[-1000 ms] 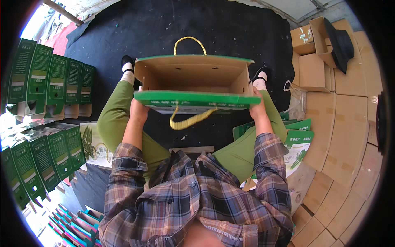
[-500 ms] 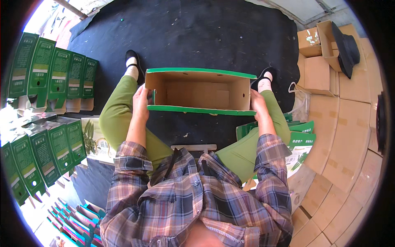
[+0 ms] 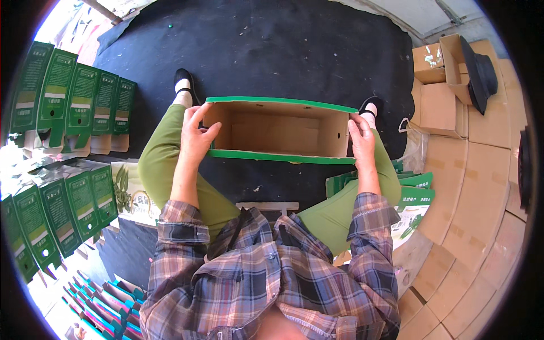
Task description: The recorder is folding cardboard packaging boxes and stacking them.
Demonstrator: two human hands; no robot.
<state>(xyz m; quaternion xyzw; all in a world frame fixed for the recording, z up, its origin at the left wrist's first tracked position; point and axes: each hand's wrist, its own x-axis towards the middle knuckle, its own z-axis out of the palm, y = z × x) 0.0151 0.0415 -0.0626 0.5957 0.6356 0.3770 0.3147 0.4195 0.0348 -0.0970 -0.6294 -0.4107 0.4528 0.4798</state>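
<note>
An open-topped cardboard box (image 3: 272,154), green along its long edges and plain brown inside, is held crosswise between my knees with its opening toward me. Nothing shows inside it. My left hand (image 3: 196,135) grips its left end, fingers at the far corner and thumb by the opening. At the opposite end my right hand (image 3: 361,140) is closed round the short wall, with its fingertips near the far corner. The undersides of both hands are partly hidden. A small dark hole shows in the box's right inner wall.
Green upright cartons (image 3: 56,93) stand in rows on the left, with more folded ones (image 3: 102,306) below. Flat green-and-white printed sheets (image 3: 416,198) lie by my right knee. Brown cartons (image 3: 476,187) stack along the right, with a black hat (image 3: 480,73) on top. Black sheeting (image 3: 272,51) covers the floor.
Both hands have shifted their hold up toward the far corners of the box. The box has moved slightly right and toward me.
</note>
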